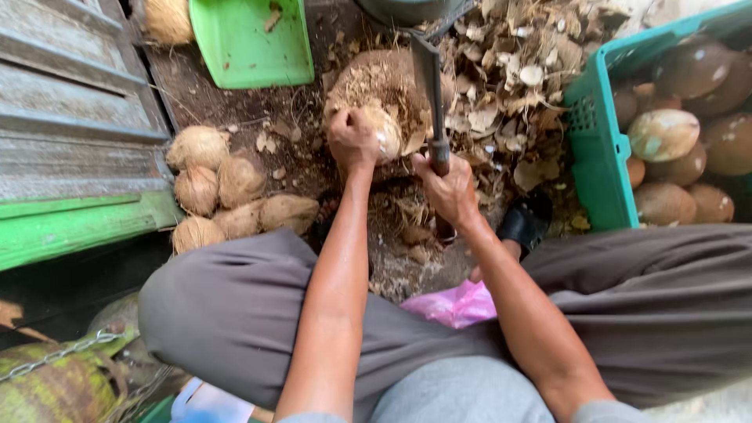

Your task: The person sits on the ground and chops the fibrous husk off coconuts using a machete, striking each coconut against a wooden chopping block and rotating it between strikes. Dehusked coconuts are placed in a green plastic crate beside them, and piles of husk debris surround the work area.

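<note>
- Grey trousers (235, 313) over the person's spread knees fill the bottom of the view, with a pink plastic bag (457, 304) on the ground between them, so the person sits low and close over the work
- Left hand (352, 141) is closed over the top of a pale, partly husked coconut (384, 129), pinning it on a worn chopping block (368, 82) so it cannot roll
- Right hand (448, 188) is wrapped tight round the handle of a cleaver (429, 86); the blade points up and away, just beside the coconut's right side, clear of the holding fingers
- Brown husk shavings (509, 86) are heaped beyond and to the right of the block, on the side where the blade works
- Hairy, fibre-covered coconuts (227, 196) lie in a cluster on the ground at the left, against a green-edged wooden door (70, 157), within reach of the holding hand
- Smoother brown coconuts sit in a teal plastic crate (595, 157) at the right, kept apart from the hairy ones
- Green plastic scoop (251, 43) lies at the top, past the block
- Black sandal (526, 223) shows near the crate's lower corner
</note>
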Demonstrator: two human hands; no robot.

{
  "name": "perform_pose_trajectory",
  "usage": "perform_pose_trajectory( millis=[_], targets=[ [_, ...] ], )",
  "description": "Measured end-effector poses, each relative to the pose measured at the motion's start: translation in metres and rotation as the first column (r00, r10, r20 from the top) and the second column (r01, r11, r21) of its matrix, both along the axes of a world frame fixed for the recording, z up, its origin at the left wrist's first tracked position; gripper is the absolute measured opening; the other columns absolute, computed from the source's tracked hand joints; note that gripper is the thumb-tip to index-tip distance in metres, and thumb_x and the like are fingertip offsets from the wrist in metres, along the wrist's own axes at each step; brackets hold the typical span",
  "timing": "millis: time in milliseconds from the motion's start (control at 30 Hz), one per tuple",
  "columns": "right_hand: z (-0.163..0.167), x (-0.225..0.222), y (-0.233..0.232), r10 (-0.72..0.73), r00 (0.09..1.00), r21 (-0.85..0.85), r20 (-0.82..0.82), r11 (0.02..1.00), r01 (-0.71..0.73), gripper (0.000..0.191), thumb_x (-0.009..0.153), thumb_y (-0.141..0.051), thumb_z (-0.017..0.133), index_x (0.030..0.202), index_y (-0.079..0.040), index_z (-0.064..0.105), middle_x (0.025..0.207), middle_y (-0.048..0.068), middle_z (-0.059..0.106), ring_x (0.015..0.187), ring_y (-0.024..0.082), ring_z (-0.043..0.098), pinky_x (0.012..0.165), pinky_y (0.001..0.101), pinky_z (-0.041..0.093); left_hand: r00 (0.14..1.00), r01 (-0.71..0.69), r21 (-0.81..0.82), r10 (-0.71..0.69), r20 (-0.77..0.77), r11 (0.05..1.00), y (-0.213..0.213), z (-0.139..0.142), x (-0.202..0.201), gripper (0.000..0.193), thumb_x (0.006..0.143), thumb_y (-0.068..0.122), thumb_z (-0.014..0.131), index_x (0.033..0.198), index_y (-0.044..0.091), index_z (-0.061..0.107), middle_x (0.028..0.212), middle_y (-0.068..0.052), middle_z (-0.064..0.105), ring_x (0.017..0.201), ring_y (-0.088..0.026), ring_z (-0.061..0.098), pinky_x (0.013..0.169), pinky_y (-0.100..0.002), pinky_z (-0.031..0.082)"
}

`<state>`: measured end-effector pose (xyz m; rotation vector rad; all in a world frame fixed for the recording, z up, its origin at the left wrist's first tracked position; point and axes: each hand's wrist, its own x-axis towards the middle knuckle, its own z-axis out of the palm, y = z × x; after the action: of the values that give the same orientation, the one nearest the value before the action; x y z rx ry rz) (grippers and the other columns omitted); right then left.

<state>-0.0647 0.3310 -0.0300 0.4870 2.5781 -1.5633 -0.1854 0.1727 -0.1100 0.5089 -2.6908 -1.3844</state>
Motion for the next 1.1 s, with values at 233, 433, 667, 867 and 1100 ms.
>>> perform_pose_trajectory(
  millis=[233, 433, 667, 867, 1100],
  targets=[
    [0.004, -0.006, -0.023, 0.056, 0.915, -0.162, 0.399, 0.987, 0.010, 0.044, 0.096, -0.048, 0.063, 0.067, -0.015, 0.057, 0.054, -0.003, 0.052, 0.045, 0.012, 0.045, 0.044, 0.0366, 0.039, 0.991, -0.020, -0.019, 0.017, -0.132, 1.000, 0.006, -0.004, -0.027, 0.040, 0.100, 0.037, 0.049, 0.066, 0.016, 0.046, 0.063, 0.001, 0.052, 0.056, -0.015, 0.048, 0.057, -0.032, 0.043],
    [-0.012, 0.001, -0.018, 0.018, 1.000, -0.046, 0.005, 0.999, -0.018, 0.055, 0.099, -0.050, 0.066, 0.067, -0.009, 0.047, 0.058, -0.001, 0.046, 0.048, 0.011, 0.042, 0.042, 0.0368, 0.037, 0.995, -0.093, -0.086, 0.095, 0.025, 0.992, 0.006, 0.001, -0.021, 0.030, 0.092, 0.033, 0.047, 0.066, 0.018, 0.045, 0.069, -0.001, 0.054, 0.058, -0.014, 0.048, 0.052, -0.035, 0.040],
    [-0.036, -0.015, -0.003, 0.041, 0.882, -0.031, 0.469, 0.999, -0.030, 0.026, 0.096, -0.040, 0.063, 0.086, -0.016, 0.062, 0.062, 0.002, 0.060, 0.046, 0.014, 0.046, 0.042, 0.0382, 0.039, 0.995, -0.095, 0.043, 0.094, 0.021, 0.995, 0.005, 0.010, -0.017, 0.031, 0.093, 0.030, 0.045, 0.067, 0.015, 0.052, 0.073, -0.003, 0.060, 0.057, -0.016, 0.054, 0.050, -0.037, 0.048],
    [-0.005, -0.011, 0.001, 0.053, 0.901, -0.061, 0.431, 0.998, -0.030, 0.025, 0.094, -0.035, 0.066, 0.086, -0.011, 0.063, 0.060, 0.003, 0.056, 0.048, 0.014, 0.051, 0.046, 0.0377, 0.043, 0.997, -0.068, -0.048, 0.069, 0.033, 0.997, 0.003, -0.002, -0.020, 0.031, 0.096, 0.029, 0.045, 0.068, 0.016, 0.051, 0.071, -0.005, 0.061, 0.058, -0.016, 0.056, 0.050, -0.036, 0.049],
    [-0.007, -0.001, -0.010, -0.027, 0.997, -0.086, 0.070, 0.996, 0.033, 0.046, 0.103, -0.041, 0.064, 0.073, -0.007, 0.055, 0.061, 0.001, 0.053, 0.051, 0.013, 0.045, 0.047, 0.0351, 0.039, 0.999, -0.020, -0.054, 0.018, -0.040, 0.998, 0.007, -0.001, -0.018, 0.031, 0.095, 0.031, 0.046, 0.068, 0.016, 0.050, 0.070, -0.002, 0.059, 0.059, -0.014, 0.056, 0.050, -0.034, 0.050]
  ],
)
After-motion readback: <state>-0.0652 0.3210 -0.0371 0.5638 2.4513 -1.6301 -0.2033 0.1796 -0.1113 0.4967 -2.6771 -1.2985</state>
